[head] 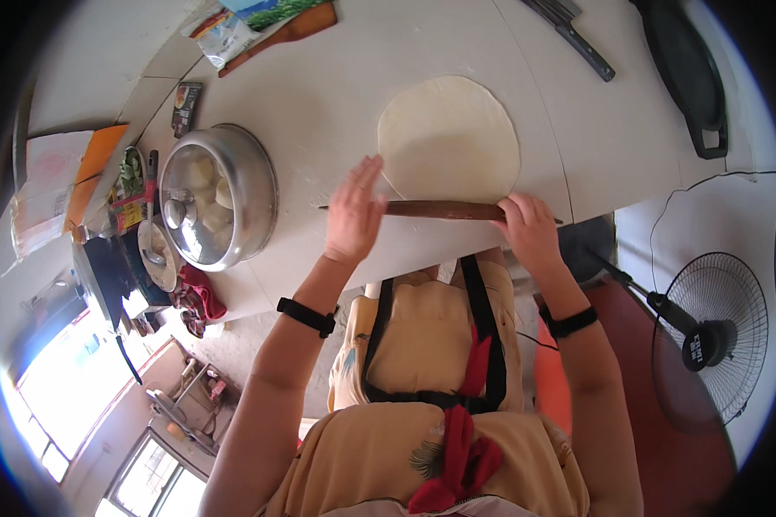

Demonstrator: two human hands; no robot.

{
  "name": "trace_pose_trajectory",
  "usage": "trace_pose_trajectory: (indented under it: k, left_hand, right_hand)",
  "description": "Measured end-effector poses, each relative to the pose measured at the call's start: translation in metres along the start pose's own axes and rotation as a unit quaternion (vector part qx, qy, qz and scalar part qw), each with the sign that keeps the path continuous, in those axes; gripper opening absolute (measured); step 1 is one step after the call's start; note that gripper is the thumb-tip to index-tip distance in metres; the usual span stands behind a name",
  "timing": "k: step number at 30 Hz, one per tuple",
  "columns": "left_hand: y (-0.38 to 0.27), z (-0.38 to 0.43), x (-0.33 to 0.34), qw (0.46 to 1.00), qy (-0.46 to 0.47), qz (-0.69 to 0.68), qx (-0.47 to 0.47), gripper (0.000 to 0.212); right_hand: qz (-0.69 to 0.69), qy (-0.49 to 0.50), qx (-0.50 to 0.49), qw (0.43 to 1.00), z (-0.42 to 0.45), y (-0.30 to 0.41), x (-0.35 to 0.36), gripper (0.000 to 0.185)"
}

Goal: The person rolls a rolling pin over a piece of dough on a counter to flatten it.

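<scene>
A thin round sheet of dough lies flat on the pale tabletop. Along its near edge runs a dark wooden rolling pin with tapered ends. The fingers of my right hand are curled over the pin's right end, and its tip shows just beyond them. My left hand lies across the pin's left part with fingers stretched forward, not wrapped round it. Its fingertips are by the left edge of the dough, slightly blurred; whether they touch it is unclear.
On the left stands a metal pot under a glass lid, pale pieces visible inside. Beyond are a wooden spatula and plastic packets. A black-handled knife and a black pan lie far right. A fan stands below.
</scene>
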State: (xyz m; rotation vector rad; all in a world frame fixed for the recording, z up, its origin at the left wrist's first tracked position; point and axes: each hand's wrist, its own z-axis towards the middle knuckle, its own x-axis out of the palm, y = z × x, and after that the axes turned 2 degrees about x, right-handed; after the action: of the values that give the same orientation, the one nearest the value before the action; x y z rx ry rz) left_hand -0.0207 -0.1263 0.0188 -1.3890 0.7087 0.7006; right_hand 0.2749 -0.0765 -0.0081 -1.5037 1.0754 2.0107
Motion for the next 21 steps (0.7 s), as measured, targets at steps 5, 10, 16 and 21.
trace_pose_trajectory:
  k: [5,10,16,21]
  left_hand:
    - [0.015,0.072,-0.007,0.976,-0.128,-0.095,-0.145,0.033]
    - [0.003,0.120,0.007,0.982,0.007,-0.064,-0.180,0.043]
    - [0.001,0.129,0.006,0.940,0.149,-0.137,-0.274,0.031]
    - [0.033,0.089,0.017,0.979,-0.034,-0.053,-0.192,0.024]
  right_hand:
    - [-0.015,-0.023,0.106,0.994,-0.025,-0.027,-0.021,0.033]
    - [0.028,-0.053,0.215,0.975,-0.058,-0.043,-0.039,0.030]
    - [0.022,-0.074,0.236,0.969,-0.070,-0.057,-0.050,0.029]
    - [0.063,-0.070,0.219,0.971,-0.049,-0.057,-0.051,0.027]
